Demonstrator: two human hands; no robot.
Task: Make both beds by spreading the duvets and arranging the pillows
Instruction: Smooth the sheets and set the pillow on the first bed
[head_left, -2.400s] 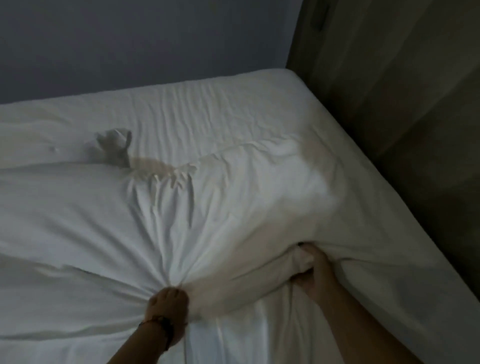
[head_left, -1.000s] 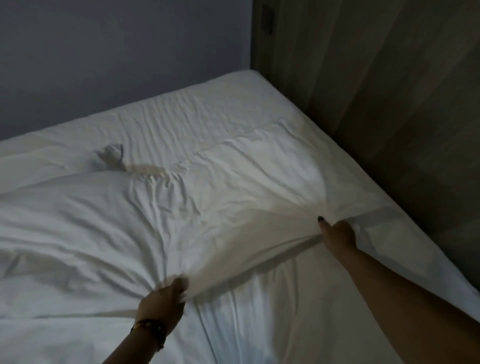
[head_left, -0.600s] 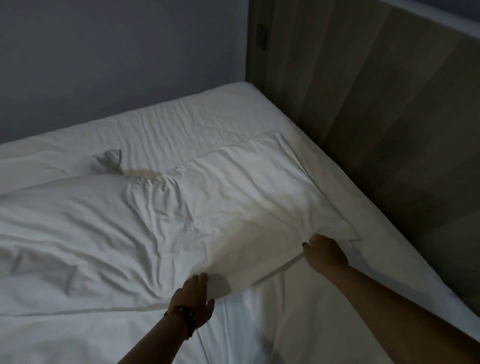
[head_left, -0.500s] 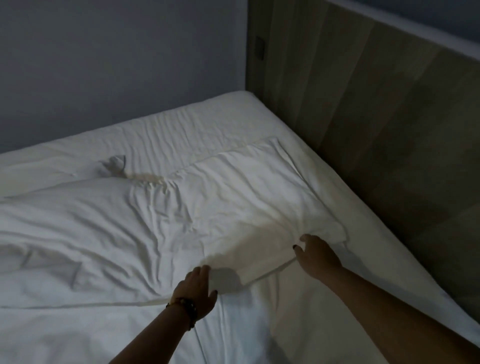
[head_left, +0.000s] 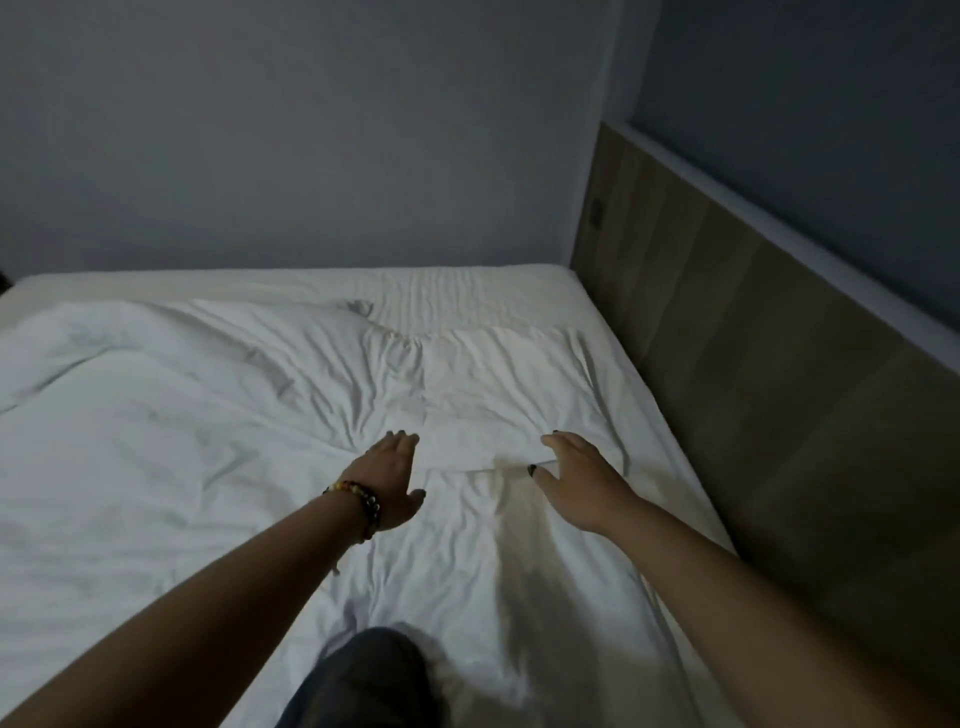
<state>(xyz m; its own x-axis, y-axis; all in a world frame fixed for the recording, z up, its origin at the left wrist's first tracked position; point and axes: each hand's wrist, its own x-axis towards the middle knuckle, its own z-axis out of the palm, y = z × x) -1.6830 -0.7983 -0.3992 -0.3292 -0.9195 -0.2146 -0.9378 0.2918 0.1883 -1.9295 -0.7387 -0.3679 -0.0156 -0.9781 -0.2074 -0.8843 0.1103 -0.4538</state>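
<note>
**A:** From the head view, what could trip you up here? Your knee (head_left: 363, 675) is planted on the bed sheet (head_left: 467, 597), and I'd judge that any pull toward you on cloth caught under it would only drag new creases in. I cannot tell whether the duvet's edge runs under the knee.

**B:** And the duvet (head_left: 156, 441) itself?

**A:** It lies bunched across the left and middle of the bed, with deep folds near the far edge. Its turned-back end (head_left: 498, 395) sits in front of your hands, near the wooden headboard (head_left: 753, 389). If you press down only there, the heap on the left is likely to stay lumpy, and the far corner (head_left: 358, 306), which pokes up by the wall (head_left: 311, 130), may stay twisted.

**B:** How are your hands placed?

**A:** Your left hand (head_left: 389, 478), with the bead bracelet (head_left: 358, 504) at the wrist, reaches forward with fingers straight and together, gripping nothing, thumb out to the side. Whether the palm touches the cloth I cannot tell. Your right hand (head_left: 576, 478) is spread wide, fingers at the near edge of the turned-back end, thumb tucked by a small ridge of fabric; it does not look like a pinch.

**B:** Pillows?

**A:** None shows plainly in this view, so that step looks undone.
</note>
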